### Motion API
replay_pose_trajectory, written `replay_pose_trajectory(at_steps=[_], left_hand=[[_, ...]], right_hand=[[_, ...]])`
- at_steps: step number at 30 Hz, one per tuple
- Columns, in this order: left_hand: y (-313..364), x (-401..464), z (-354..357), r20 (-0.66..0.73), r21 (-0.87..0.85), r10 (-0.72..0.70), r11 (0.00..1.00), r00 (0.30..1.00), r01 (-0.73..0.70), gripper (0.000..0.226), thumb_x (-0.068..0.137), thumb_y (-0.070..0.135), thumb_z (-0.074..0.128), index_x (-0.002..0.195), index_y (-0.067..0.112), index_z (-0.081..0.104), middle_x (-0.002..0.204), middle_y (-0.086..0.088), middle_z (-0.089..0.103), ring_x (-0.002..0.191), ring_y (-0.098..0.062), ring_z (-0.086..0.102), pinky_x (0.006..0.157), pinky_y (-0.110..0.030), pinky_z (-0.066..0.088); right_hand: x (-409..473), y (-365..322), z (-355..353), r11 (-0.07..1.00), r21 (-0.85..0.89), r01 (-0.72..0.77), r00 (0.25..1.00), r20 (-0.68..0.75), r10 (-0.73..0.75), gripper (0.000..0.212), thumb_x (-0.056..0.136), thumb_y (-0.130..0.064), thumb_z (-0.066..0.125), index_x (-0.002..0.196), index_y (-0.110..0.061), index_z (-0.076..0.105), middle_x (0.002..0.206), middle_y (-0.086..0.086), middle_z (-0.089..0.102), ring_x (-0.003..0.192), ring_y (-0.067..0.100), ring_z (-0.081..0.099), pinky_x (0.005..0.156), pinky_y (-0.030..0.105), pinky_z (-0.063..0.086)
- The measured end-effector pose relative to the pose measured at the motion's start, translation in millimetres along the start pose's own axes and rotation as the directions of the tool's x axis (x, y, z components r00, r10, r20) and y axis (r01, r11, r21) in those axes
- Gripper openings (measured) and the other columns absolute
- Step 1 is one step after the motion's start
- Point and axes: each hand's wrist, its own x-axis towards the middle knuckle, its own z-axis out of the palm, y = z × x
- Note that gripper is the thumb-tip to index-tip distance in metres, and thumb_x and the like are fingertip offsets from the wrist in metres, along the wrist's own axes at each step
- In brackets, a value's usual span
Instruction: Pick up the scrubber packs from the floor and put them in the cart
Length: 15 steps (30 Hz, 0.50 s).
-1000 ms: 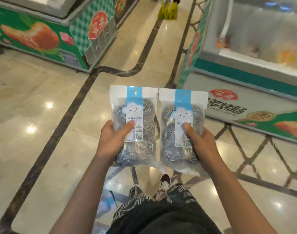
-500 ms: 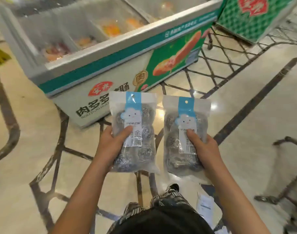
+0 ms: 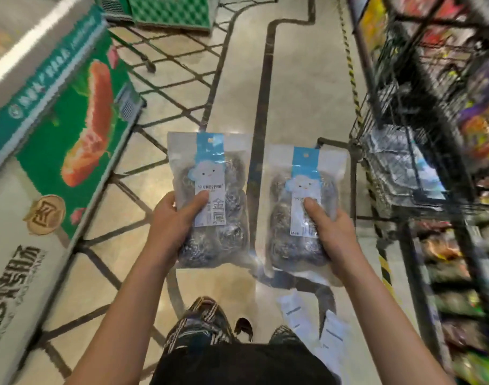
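I hold two clear packs of steel scrubbers with blue-and-white cloud labels upright in front of me. My left hand [image 3: 172, 222] grips the left scrubber pack [image 3: 212, 201] at its lower left, thumb on the label. My right hand [image 3: 333, 232] grips the right scrubber pack [image 3: 303, 215] at its lower right. A black wire cart [image 3: 404, 168] stands just right of the packs and holds more scrubber packs [image 3: 398, 165]. Two more white packs [image 3: 312, 326] lie on the floor by my feet.
A chest freezer [image 3: 51, 140] with a green sausage picture runs along the left. Shelves of colourful goods [image 3: 465, 245] fill the right edge behind the cart. A second green freezer [image 3: 168, 12] stands at the back. Beige tiled floor [image 3: 299, 87] with dark lines lies ahead.
The view has swung right: the freezer slid to the left and the cart and shelves came into view on the right. Both hands kept their packs in the same grip.
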Motion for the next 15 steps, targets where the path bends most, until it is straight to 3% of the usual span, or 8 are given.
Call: replay_pose_trajectory(at_steps=[6,10,15], left_hand=[[40.7,106.1,76.3,0.142,0.120,-0.010,0.993,0.990,-0.007,0.043,0.088,0.039,0.078,0.124,0.016,0.068,0.108,-0.003,0.078,0.089,-0.019,0.078,0.076,-0.038,0.062],[74.1,185.0,130.7,0.240,0.215,-0.021,0.976,0.971,-0.032,0.048,0.080,0.051,0.081,0.118,0.026,0.068,0.108,0.001,0.077,0.094,-0.023,0.076,0.084,-0.047,0.061],[125.9,256.8,217.0,0.423,0.315,-0.013,0.940,0.906,-0.134,0.031,0.090,0.039,0.076,0.113,0.019,0.068,0.101,-0.002,0.077,0.084,-0.019,0.077,0.066,-0.033,0.059]], right_hand=[[83.5,-21.2,-11.6,0.993,0.109,-0.046,0.989,-0.134,0.060,0.020,0.092,-0.033,0.074,0.099,-0.015,0.074,0.082,-0.005,0.081,0.076,0.013,0.078,0.059,0.024,0.058],[145.5,-44.9,-17.9,0.980,0.192,-0.053,0.966,-0.240,0.100,0.018,0.093,-0.030,0.074,0.101,-0.015,0.074,0.086,0.001,0.081,0.074,0.012,0.078,0.055,0.020,0.057],[207.1,-71.9,-31.8,0.964,0.267,0.000,0.915,-0.390,0.108,0.028,0.095,-0.027,0.072,0.119,-0.013,0.071,0.101,0.001,0.080,0.080,0.009,0.077,0.057,0.016,0.055]])
